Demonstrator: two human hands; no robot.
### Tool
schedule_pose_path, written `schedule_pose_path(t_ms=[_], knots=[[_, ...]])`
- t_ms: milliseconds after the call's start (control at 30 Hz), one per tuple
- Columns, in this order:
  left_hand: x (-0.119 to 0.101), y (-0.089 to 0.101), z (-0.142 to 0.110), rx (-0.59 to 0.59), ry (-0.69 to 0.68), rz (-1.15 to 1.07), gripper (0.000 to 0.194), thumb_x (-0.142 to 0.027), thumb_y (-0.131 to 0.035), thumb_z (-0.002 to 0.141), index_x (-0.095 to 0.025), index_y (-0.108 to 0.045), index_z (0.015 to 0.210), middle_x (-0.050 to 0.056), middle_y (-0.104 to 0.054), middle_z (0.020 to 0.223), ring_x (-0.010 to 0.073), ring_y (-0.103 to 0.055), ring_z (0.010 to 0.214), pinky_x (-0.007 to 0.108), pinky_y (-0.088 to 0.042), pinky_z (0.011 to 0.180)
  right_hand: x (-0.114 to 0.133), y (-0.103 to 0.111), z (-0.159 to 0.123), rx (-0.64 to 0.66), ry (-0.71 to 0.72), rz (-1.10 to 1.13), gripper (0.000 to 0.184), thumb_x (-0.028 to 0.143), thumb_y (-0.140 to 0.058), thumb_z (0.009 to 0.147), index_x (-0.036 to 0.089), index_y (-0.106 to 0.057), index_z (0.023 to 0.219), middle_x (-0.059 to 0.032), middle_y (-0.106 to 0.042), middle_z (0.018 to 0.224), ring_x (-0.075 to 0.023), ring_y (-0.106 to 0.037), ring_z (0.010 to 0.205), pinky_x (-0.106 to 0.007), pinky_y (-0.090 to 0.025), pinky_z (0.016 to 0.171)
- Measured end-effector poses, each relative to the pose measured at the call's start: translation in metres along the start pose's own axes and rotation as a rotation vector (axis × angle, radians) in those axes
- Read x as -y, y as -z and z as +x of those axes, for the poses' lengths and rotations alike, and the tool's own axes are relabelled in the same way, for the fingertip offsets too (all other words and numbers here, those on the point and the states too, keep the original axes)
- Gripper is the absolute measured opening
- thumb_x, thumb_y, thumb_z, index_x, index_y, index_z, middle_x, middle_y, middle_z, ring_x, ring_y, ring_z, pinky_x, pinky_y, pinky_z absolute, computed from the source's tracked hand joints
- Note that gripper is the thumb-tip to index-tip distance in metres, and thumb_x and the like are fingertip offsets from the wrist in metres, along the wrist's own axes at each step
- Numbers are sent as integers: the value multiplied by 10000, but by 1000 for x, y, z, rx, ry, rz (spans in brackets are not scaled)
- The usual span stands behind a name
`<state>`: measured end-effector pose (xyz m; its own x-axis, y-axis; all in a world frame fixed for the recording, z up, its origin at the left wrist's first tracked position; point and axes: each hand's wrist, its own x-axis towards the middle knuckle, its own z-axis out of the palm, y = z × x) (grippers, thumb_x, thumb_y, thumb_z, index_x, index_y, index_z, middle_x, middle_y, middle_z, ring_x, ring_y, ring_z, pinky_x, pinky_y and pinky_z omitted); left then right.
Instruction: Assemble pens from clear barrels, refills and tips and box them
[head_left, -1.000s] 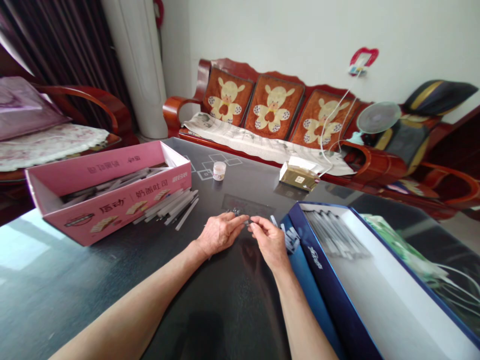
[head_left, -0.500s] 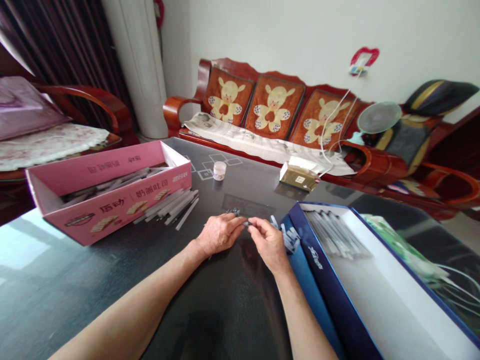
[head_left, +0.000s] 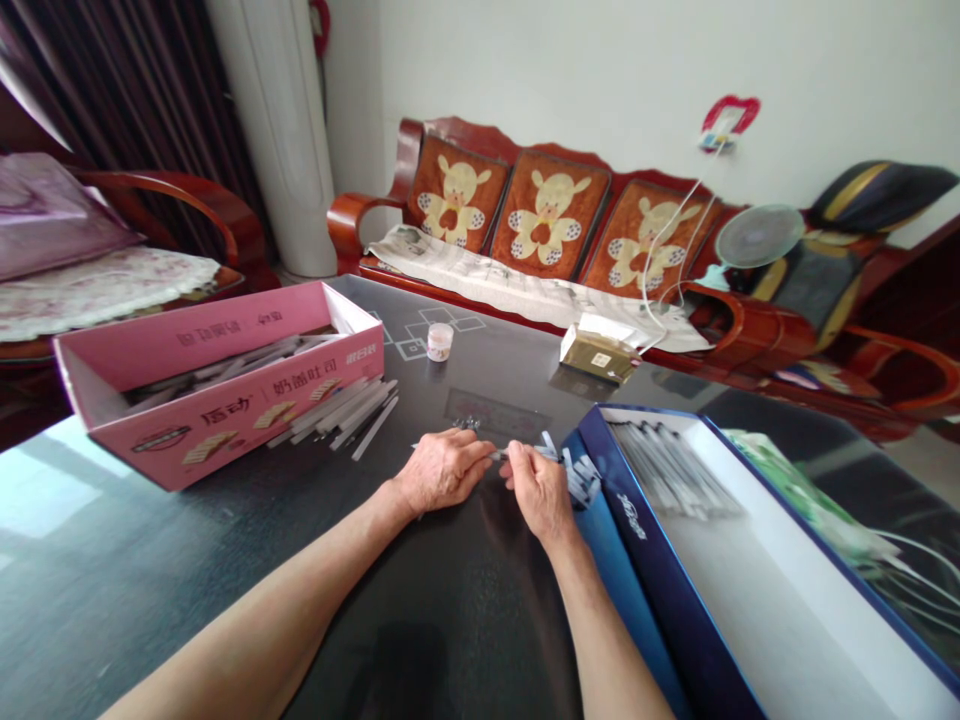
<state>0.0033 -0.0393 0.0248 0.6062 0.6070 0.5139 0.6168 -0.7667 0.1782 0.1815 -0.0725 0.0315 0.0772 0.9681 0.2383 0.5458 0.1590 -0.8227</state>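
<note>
My left hand is closed around a slender pen, most of it hidden by the fingers. Its end shows between the two hands. Fingers closed, my right hand pinches at that end. Just beyond the left hand lie several tiny shiny pieces, too small to name. Beside the right hand is a pile of short pale pieces that look like pen caps. Several whitish pen tubes lie against the pink box. Clear pens with dark ends fill the far part of the blue box.
More tubes are inside the pink box. A small round tub and a tissue box stand farther back on the dark glossy table. A green-and-white plastic packet lies right of the blue box. A wooden sofa is behind the table.
My right hand has shifted slightly right and its fingers have curled in more, leaving a little more of the pen's end in sight. My left hand has barely moved.
</note>
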Motion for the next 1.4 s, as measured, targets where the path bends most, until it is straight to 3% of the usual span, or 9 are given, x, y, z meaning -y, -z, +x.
schedule_pose_path(t_ms=[167,367,533,800,967,1033,1133,1267,1400], knots=[[1,0,0,4,7,-7,303,-341,-371,955,-204,-617,1067,36,-606,787,156,-596,743,239,-454,640,5,2,-1,65,41,69,218,407,-536,836,205,-617,843,-20,-688,737,-177,-642,666,-270,-490,622],[0,1,0,20,-11,6,320,-344,-356,959,-204,-615,1083,34,-594,775,156,-590,734,237,-446,625,2,0,-1,28,20,-81,425,491,-420,900,212,-598,632,-38,-673,624,-174,-616,595,-272,-449,584],[0,1,0,21,-2,4,319,-348,-358,958,-205,-618,1075,35,-597,780,154,-590,735,233,-444,621,3,2,-2,57,75,-98,330,450,-442,896,206,-636,791,-23,-677,656,-165,-604,575,-262,-429,560],[1,0,-1,24,-11,-14,325,-353,-360,953,-200,-625,1063,32,-577,748,154,-577,710,242,-448,611,7,0,-2,59,50,-91,398,494,-444,891,203,-636,698,-26,-665,606,-164,-606,557,-262,-433,549],[0,4,3,-146,-22,-22,304,-326,-449,919,-188,-603,1142,94,-629,986,206,-577,922,354,-474,830,4,-3,1,-1,-86,54,383,540,-509,838,202,-654,731,-24,-677,616,-158,-598,507,-271,-451,523],[-1,3,3,-280,63,-68,283,-332,-490,903,-173,-622,1096,110,-631,1034,215,-568,968,368,-467,862,0,-6,4,-125,-201,158,421,584,-531,806,191,-656,722,-38,-683,613,-154,-589,480,-274,-455,500],[1,-2,3,-357,322,-249,291,-371,-470,917,-164,-668,862,62,-640,796,156,-592,753,278,-481,716,-1,-13,6,-222,-340,382,458,610,-582,755,159,-657,738,-59,-679,609,-133,-557,434,-249,-413,421],[6,-7,4,-258,621,-690,401,-487,-475,894,-152,-685,828,2,-605,622,118,-584,564,221,-448,561,13,-24,-3,28,-448,607,436,577,-634,724,142,-625,723,-33,-638,572,-87,-496,394,-182,-267,338],[7,-5,8,-235,733,-1142,420,-470,-621,792,-133,-656,1040,17,-661,722,114,-592,582,218,-468,553,28,-37,-15,313,-491,745,438,576,-620,735,138,-613,736,-17,-626,584,-62,-483,400,-151,-203,334]])
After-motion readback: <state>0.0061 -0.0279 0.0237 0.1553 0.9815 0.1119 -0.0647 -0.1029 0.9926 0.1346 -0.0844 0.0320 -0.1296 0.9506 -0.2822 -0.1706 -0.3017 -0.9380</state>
